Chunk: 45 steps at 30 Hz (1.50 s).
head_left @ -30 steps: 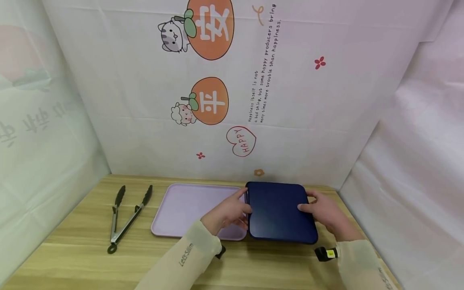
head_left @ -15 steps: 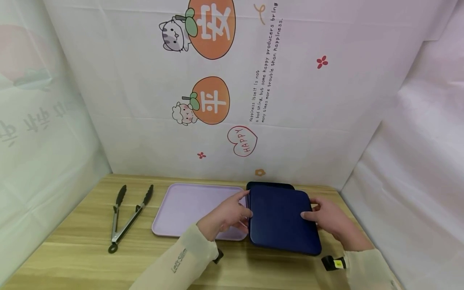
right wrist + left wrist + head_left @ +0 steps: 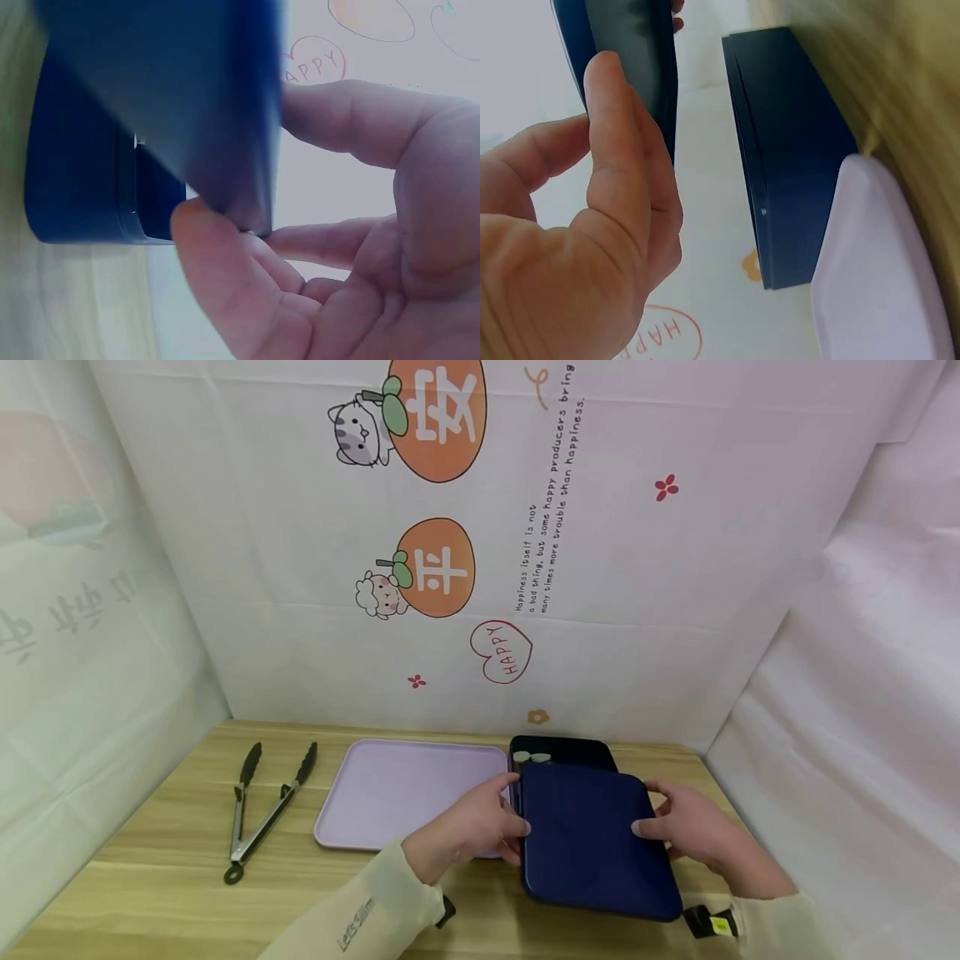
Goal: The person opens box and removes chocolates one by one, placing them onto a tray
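Note:
A dark blue square lid (image 3: 596, 847) is held between my two hands, tilted with its near edge low, above a dark blue box (image 3: 573, 748). My left hand (image 3: 480, 818) grips its left edge, thumb on top and fingers beneath; the left wrist view shows those fingers against the lid's underside. On the opposite edge, my right hand (image 3: 697, 827) pinches the lid the same way. The box stands apart below, as the left wrist view shows its side wall (image 3: 787, 157). Inside its back part, small whitish round things (image 3: 531, 758) show; the rest is covered by the lid.
A pale purple tray (image 3: 405, 793) lies on the wooden table left of the box, close against it. Further left lie spread tongs (image 3: 251, 827) with black tips. A white printed cloth wall (image 3: 622, 610) rises behind the table, with white cloth at both sides.
The lid has come off the box and moved towards me and slightly right, carried by both hands. The box's back part and the whitish things inside have come into view.

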{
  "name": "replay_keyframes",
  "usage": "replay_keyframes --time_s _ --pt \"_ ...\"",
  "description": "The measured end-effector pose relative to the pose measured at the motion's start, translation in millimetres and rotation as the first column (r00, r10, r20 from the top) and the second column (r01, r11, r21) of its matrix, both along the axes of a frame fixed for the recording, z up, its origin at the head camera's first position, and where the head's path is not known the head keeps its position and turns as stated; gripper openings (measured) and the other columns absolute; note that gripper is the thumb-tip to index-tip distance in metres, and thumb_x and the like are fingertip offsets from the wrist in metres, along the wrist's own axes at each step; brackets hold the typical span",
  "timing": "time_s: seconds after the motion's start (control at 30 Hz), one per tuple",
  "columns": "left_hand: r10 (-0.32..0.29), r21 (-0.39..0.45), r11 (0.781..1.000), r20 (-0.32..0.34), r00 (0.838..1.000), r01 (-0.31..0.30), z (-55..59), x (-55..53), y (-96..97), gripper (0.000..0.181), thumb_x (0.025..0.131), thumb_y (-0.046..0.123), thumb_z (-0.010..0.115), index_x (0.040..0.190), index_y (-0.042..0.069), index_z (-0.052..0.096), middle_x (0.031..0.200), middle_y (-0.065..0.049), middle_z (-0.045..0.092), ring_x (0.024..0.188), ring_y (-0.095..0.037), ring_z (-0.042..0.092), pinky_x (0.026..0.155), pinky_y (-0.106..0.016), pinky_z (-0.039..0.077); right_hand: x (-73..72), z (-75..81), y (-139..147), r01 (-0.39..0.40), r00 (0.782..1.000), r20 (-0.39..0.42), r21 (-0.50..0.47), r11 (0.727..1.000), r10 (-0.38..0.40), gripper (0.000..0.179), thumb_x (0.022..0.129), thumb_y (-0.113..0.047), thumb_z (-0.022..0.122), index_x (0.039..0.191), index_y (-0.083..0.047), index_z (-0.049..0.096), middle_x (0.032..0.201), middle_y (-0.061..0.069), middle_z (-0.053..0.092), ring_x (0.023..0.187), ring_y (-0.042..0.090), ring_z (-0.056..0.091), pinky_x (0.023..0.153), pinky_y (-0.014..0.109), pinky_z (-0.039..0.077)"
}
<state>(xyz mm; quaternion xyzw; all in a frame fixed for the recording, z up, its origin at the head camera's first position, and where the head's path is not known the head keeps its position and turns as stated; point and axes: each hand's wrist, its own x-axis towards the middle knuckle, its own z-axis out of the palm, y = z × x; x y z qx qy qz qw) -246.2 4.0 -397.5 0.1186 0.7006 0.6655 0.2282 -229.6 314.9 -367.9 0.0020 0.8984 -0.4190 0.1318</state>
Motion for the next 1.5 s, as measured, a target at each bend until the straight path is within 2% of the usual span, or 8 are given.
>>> replay_keyframes --time_s 0.27,0.5,0.83,1.03,1.23,1.37,1.5 --pt "-0.04 -0.042 0.998 -0.039 0.998 0.038 -4.0 24.1 1.1 0.087 0.083 -0.014 0.067 0.155 0.0 0.019 0.083 -0.019 0.062 0.055 -0.026 0.063 0.054 -0.043 0.057 14.9 -7.6 2 0.002 0.998 0.065 -0.007 1.0 -0.002 0.089 0.085 -0.018 0.08 0.15 0.009 0.026 0.102 0.018 0.059 0.081 0.029 0.064 0.066 0.046 0.056" --pt "-0.043 -0.051 0.998 -0.01 0.999 0.042 -14.4 38.1 -3.0 0.086 0.082 -0.014 0.066 0.154 -0.001 0.021 0.081 -0.02 0.063 0.051 -0.025 0.061 0.05 -0.04 0.056 28.9 -14.0 -4 -0.021 0.996 0.084 -0.024 0.999 0.023 0.089 0.085 -0.015 0.081 0.148 0.012 0.026 0.096 0.017 0.059 0.078 0.03 0.063 0.064 0.046 0.056" --pt "-0.067 -0.101 0.993 -0.01 0.998 0.066 -23.0 56.4 -1.8 0.082 0.081 -0.015 0.067 0.151 -0.006 0.023 0.079 -0.017 0.062 0.05 -0.027 0.063 0.049 -0.038 0.055 43.0 -29.8 0 -0.11 0.991 0.075 -0.042 0.993 0.113 0.083 0.085 -0.014 0.08 0.142 0.019 0.029 0.088 0.016 0.058 0.073 0.03 0.061 0.059 0.045 0.054" --pt "-0.06 -0.106 0.992 0.022 0.998 0.062 -27.7 59.7 1.4 0.082 0.08 -0.017 0.067 0.15 -0.007 0.024 0.081 -0.019 0.06 0.049 -0.025 0.061 0.048 -0.038 0.055 45.1 -36.6 0 -0.085 0.99 0.113 -0.032 0.996 0.088 0.08 0.085 -0.014 0.08 0.14 0.018 0.033 0.089 0.016 0.057 0.074 0.03 0.062 0.06 0.045 0.055" --pt "-0.058 -0.114 0.992 0.009 0.998 0.059 -36.9 56.8 4.0 0.083 0.078 -0.02 0.066 0.149 -0.008 0.025 0.081 -0.017 0.062 0.051 -0.027 0.062 0.047 -0.038 0.055 44.5 -44.2 -2 -0.059 0.99 0.125 -0.012 0.998 0.06 0.083 0.084 -0.014 0.081 0.142 0.017 0.032 0.09 0.016 0.058 0.073 0.029 0.062 0.06 0.045 0.055" --pt "-0.056 -0.167 0.984 -0.005 0.998 0.054 -43.1 52.5 6.2 0.082 0.075 -0.02 0.069 0.146 -0.009 0.03 0.084 -0.016 0.062 0.052 -0.028 0.064 0.046 -0.037 0.054 44.5 -50.3 -3 -0.045 0.991 0.123 0.005 0.999 0.044 0.082 0.083 -0.014 0.081 0.143 0.016 0.033 0.091 0.016 0.058 0.073 0.029 0.062 0.06 0.044 0.055" --pt "-0.072 -0.255 0.965 -0.052 0.996 0.056 -48.7 48.8 6.4 0.067 0.074 -0.017 0.073 0.133 -0.009 0.043 0.087 -0.015 0.059 0.051 -0.027 0.064 0.045 -0.035 0.054 46.3 -58.2 -3 -0.069 0.995 0.073 0.02 0.997 0.067 0.084 0.082 -0.014 0.082 0.143 0.017 0.033 0.089 0.014 0.058 0.069 0.027 0.061 0.058 0.043 0.054"
